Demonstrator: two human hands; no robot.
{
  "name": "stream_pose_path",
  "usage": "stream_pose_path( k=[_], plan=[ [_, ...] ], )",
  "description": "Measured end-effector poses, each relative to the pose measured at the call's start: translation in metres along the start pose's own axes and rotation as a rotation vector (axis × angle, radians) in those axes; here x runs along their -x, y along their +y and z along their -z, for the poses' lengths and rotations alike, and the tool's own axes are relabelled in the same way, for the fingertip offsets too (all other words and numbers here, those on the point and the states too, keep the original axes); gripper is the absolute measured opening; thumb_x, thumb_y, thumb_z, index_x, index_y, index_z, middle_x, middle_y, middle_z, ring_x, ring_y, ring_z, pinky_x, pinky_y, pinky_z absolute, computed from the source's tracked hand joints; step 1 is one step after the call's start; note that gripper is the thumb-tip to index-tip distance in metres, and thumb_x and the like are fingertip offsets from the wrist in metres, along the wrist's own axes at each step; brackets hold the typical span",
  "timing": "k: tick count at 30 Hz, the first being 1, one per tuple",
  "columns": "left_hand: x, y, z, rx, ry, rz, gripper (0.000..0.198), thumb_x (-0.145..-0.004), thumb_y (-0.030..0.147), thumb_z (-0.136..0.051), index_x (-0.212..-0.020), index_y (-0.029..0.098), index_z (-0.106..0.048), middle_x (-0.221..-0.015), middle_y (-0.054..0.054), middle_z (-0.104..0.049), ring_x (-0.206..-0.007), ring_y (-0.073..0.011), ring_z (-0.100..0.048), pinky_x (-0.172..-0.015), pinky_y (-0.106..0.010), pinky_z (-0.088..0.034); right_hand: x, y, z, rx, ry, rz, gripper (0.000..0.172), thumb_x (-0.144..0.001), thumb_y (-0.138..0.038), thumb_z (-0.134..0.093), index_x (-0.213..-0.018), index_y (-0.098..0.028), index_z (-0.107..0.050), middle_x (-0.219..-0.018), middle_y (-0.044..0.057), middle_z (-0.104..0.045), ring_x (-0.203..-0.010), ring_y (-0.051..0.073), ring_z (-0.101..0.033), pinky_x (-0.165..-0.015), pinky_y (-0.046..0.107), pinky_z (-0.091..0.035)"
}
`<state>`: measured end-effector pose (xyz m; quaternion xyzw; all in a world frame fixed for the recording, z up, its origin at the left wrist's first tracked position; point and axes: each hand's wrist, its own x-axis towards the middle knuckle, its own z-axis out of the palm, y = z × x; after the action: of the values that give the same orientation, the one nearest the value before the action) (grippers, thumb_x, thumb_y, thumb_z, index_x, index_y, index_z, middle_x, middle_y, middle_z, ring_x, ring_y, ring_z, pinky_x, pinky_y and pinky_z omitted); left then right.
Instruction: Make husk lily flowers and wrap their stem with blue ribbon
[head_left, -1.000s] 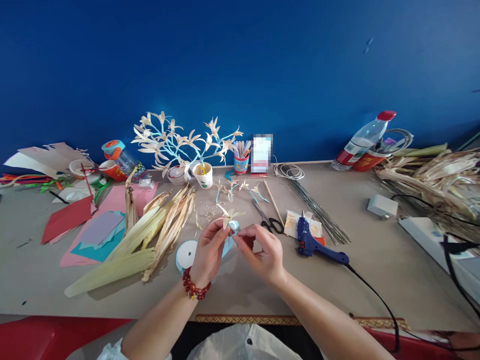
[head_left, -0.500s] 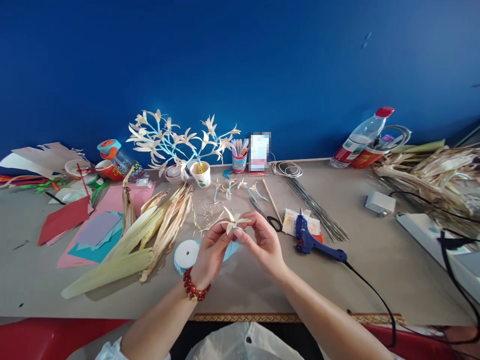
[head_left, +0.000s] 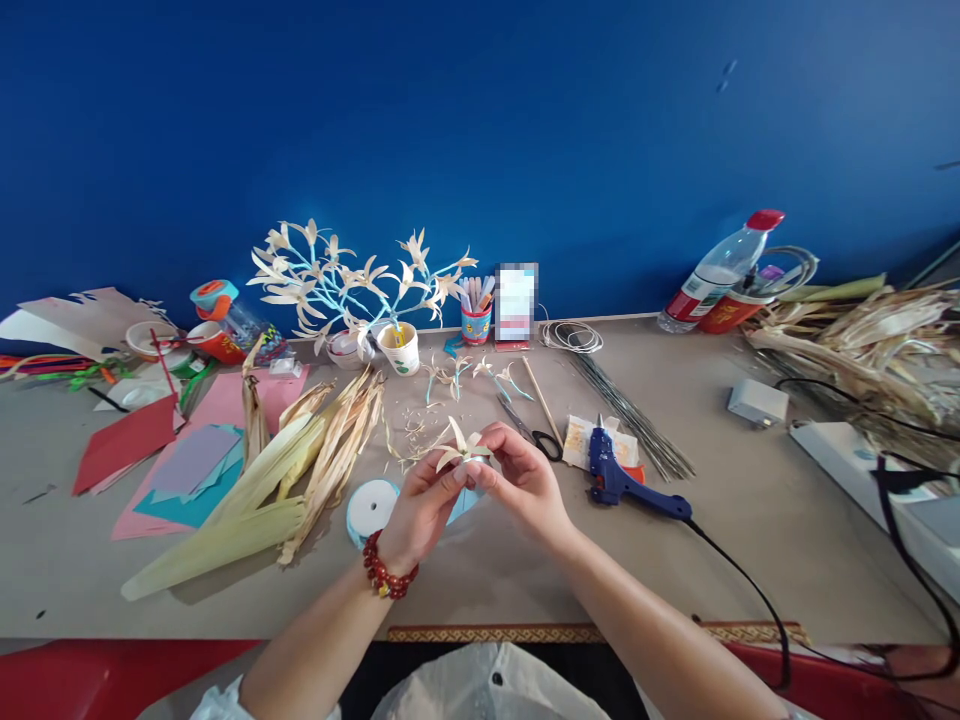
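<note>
Between my two hands is a small pale husk flower [head_left: 462,449] with thin pointed petals. My left hand [head_left: 426,505], with a red bead bracelet [head_left: 386,568] at the wrist, pinches its base from the left. From the right, the thumb and fingers of my right hand [head_left: 525,488] close on the same base. A strip of light blue tape [head_left: 463,503] shows below the fingers, beside a roll of blue tape [head_left: 373,508]. The flower's stem is mostly hidden. Beyond the hands lie several finished flowers with blue stems [head_left: 457,380].
Corn husks [head_left: 262,470] and coloured paper [head_left: 195,460] lie at left. A cup [head_left: 399,350] holds flower branches. Scissors [head_left: 547,445], a blue glue gun [head_left: 622,485] with its cord, and wires [head_left: 637,420] are at right. A power strip [head_left: 847,480] lies farther right.
The flower has turned slightly between my fingers, and its petals now point another way. Both hands keep nearly the same place. The whole view has shifted a little.
</note>
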<state>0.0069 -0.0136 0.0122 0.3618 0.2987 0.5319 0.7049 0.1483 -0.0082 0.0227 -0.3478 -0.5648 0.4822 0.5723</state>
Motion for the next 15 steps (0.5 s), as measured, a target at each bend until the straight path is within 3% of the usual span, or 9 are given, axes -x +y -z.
stream_pose_path(
  k=[15],
  plan=[
    [-0.0006,0.0044,0.0095,-0.047,-0.049,0.046,0.019,-0.073,0.029,-0.079,-0.069,0.016,-0.067,-0.069,-0.001,-0.059,-0.071,-0.0136,-0.052,-0.071,-0.028,-0.043,-0.0049,-0.0058,0.0058,-0.164,-0.185,-0.087,0.021,-0.083,-0.04,-0.072,-0.075,-0.021,-0.067,-0.08,0.002,-0.054,-0.073,0.016,-0.056,-0.065,0.03,-0.049]
  ],
)
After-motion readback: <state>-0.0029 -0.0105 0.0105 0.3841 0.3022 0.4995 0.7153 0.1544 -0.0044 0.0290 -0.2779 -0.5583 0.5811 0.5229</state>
